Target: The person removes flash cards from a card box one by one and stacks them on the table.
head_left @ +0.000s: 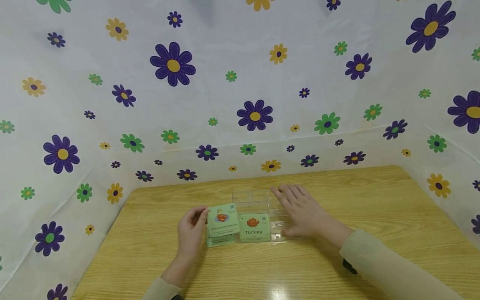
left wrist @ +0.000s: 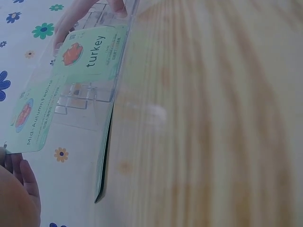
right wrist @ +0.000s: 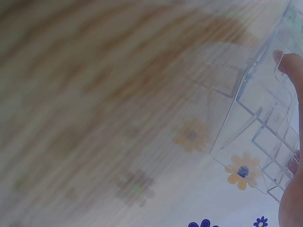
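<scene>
My left hand (head_left: 190, 231) pinches a green picture card labelled "Mid-Autumn Festival" (head_left: 221, 216) by its left edge. Below that card, more green cards (head_left: 221, 241) form a stack, seen edge-on in the left wrist view as a thin dark-backed pile (left wrist: 105, 156). A "turkey" card (head_left: 255, 229) lies at the front of a clear plastic box with dividers (head_left: 250, 196). Across the box's right part, my right hand (head_left: 301, 212) holds it, thumb at the near side and fingers reaching the far side. In the right wrist view its thumb (right wrist: 289, 64) touches a clear tab.
The box stands on a wood-grain table (head_left: 150, 250). Behind and at both sides hangs a white cloth (head_left: 210, 104) printed with purple, green and yellow flowers. It meets the table along its back edge.
</scene>
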{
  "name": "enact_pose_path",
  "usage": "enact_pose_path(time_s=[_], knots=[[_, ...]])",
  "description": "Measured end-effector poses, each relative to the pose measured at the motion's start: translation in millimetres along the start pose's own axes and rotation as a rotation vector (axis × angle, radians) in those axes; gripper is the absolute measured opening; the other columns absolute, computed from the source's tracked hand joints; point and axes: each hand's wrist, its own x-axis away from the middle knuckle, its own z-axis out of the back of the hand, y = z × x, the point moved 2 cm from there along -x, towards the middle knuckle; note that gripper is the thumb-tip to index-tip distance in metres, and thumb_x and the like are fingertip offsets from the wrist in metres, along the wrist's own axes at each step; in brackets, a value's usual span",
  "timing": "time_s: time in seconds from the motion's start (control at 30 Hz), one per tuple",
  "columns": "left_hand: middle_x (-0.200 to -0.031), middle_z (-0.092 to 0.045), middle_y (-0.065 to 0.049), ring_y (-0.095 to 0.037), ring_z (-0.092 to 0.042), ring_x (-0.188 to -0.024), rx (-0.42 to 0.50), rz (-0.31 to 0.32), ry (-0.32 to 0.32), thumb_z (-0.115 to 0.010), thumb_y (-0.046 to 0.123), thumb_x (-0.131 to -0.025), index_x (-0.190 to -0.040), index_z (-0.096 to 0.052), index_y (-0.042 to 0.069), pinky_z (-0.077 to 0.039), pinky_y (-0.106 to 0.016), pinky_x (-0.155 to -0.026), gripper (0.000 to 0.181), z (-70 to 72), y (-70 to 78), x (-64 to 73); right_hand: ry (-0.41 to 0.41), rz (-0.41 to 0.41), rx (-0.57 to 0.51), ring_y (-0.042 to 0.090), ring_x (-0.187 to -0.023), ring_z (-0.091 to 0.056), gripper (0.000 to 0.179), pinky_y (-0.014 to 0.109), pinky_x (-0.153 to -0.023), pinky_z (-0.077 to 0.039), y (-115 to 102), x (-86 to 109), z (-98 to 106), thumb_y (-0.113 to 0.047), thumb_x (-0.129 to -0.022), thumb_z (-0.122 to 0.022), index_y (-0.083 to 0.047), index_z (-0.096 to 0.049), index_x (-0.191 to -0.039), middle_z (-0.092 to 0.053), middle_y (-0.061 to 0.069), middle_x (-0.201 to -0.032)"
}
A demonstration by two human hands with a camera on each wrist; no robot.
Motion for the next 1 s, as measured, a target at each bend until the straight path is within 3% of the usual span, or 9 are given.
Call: enact_pose_path(time_s=[0.57, 1.0], knots=[[-0.106, -0.073, -0.005, 0.005, -0.064, -0.086, -0.055, 0.051, 0.049, -0.062, 0.003, -0.107, -0.120, -0.069, -0.011, -0.057, -0.013, -0.079, 0.021, 12.5, -6.4, -2.4, 0.007, 0.001, -0.029, 0.034, -0.143, -0.045, 0.126, 0.053, -0.122, -0.039, 0, 0.0, 0, -0.072, -0.076, -0.079, -0.003, -0.024, -0.166, -0.046, 0.018, -0.157], [-0.102, -0.073, -0.006, 0.002, -0.062, -0.081, -0.092, 0.129, -0.013, -0.065, 0.005, -0.105, -0.118, -0.070, -0.011, -0.057, -0.015, -0.076, 0.021, 16.9, -14.7, -7.1, 0.011, 0.004, -0.030, 0.034, -0.143, -0.045, 0.126, 0.053, -0.122, -0.039, 0, -0.4, 1, -0.070, -0.076, -0.080, -0.003, -0.025, -0.166, -0.048, 0.018, -0.156]])
